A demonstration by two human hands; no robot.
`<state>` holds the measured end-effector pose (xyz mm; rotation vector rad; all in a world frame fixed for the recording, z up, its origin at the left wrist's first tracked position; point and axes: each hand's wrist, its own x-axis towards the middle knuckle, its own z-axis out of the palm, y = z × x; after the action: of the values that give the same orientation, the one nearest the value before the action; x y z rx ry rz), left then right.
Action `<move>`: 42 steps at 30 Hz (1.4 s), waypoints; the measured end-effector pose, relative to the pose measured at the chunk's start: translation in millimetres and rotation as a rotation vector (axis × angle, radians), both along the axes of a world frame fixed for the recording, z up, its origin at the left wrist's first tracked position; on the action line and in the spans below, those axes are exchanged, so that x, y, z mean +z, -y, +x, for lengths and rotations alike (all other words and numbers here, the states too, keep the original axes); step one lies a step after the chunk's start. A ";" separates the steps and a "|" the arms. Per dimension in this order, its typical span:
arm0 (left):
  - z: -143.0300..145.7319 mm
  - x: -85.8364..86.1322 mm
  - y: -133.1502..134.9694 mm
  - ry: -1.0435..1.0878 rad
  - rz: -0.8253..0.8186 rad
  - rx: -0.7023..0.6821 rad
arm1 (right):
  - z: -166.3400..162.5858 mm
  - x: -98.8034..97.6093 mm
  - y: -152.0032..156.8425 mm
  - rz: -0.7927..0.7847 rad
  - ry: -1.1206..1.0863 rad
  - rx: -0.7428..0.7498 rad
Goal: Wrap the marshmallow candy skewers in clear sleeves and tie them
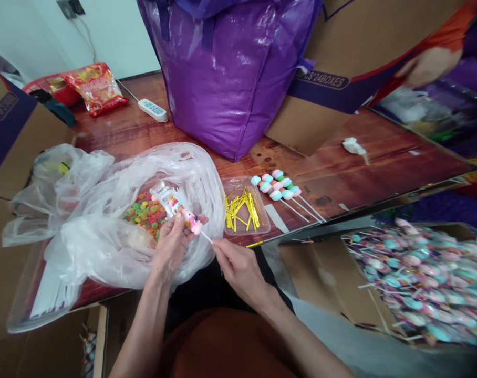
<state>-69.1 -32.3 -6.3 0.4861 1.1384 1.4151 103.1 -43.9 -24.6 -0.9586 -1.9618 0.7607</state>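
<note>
A marshmallow skewer (193, 220) on a white stick, partly inside a clear printed wrapper (167, 199), is held between both hands. My left hand (172, 239) closes around the wrapped marshmallow end. Fingers of my right hand (238, 265) pinch the stick near its lower end. Beneath my left hand, small colourful ring candies (142, 210) lie in an open white plastic bag (199, 163). Right of the bag, gold twist ties (242, 210) fill a clear shallow tray (265, 226). Several unwrapped marshmallow skewers (278, 186) rest beside it, sticks toward the table edge.
A large purple bag (230, 79) stands behind, beside a cardboard box (313, 121). At lower right, a carton holds many wrapped skewers (423, 283). White sticks (51, 291) lie at left. A power strip (152, 110) and red packet (94, 89) sit behind. Another person's hand (431, 65) is upper right.
</note>
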 end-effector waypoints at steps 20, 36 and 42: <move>28.3 2.4 2.7 0.373 0.036 0.159 | -18.3 -10.4 28.4 -0.123 -0.320 -0.096; 31.1 8.4 5.7 0.154 -0.031 0.035 | -15.5 -9.2 7.0 0.296 -0.026 -0.216; 31.9 8.8 10.0 0.153 -0.043 -0.016 | -24.6 -6.8 6.8 0.157 -0.092 -0.204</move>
<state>-37.2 -42.3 2.5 0.3500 1.0372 1.3868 78.5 -50.7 -31.4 -0.9919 -1.7834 0.5189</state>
